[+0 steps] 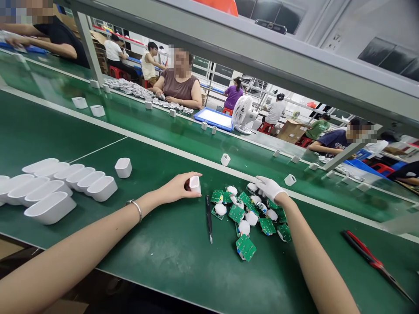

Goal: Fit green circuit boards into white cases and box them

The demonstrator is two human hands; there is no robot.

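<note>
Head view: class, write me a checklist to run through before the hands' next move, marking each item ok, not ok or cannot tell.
1. White housing secure in the left hand: ok, held between thumb and fingers.
2. Housing's inside free of parts: cannot tell, too small to see.
3. Gloved right hand at the circuit boards: ok, at the pile's far side.
4. Board gripped by that hand: cannot tell, the fingertips are unclear.
5. Boards spread singly: not ok, many overlap.
6. Black tweezers lying uncovered: ok, just left of the boards.
</note>
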